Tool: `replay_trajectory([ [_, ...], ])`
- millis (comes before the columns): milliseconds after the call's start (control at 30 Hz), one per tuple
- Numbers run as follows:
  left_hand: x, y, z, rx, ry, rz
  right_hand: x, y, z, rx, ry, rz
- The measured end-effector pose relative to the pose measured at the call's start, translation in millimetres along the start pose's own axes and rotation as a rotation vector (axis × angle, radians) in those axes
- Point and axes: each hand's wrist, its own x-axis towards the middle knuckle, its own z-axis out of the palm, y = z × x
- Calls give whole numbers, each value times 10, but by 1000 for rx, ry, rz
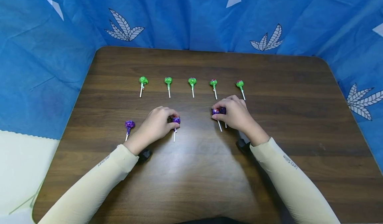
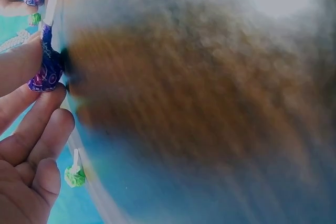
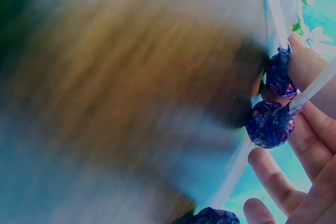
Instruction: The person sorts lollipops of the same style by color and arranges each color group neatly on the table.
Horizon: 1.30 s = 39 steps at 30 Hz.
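Blue cloth (image 1: 191,21) hung behind the brown table (image 1: 194,177), where five green lollipops (image 1: 192,81) lay across the upper middle, apparently spaced to stand apart. Through my remote feed, the left hand (image 1: 158,122), near centre, pinched a purple lollipop (image 1: 176,120) by its head, probably surer than the thin stick. Right of centre, the right hand (image 1: 236,114) pinched another purple lollipop (image 1: 215,111); a second head (image 1: 223,110) sat close beside it, though I couldn't tell whether that was gripped too. One loose purple lollipop (image 1: 129,124) lay at left.

The left hand (image 2: 39,142) pinches 1 purple lollipop (image 2: 49,74); 2 green lollipops (image 2: 75,177) lie beyond.
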Motion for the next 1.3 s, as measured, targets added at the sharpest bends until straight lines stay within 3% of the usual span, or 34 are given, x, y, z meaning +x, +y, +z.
replay_trajectory([
  [267, 3, 20, -19, -30, -25, -5, -4, -21, -8, -22, -4, -1],
  [533, -56, -42, -168, -247, -76, -83, -10, -18, 10, -23, 3, -8],
  [767, -213, -154, -354, -349, -38, -111, -12, -22, 1, -19, 3, -10],
  [1033, -335, -280, -339, -337, -35, -100, 6, -37, -29, -17, -9, 9],
  [1300, -394, -357, -263, -202, -28, -75, 10, -46, -8, -22, -10, 9],
])
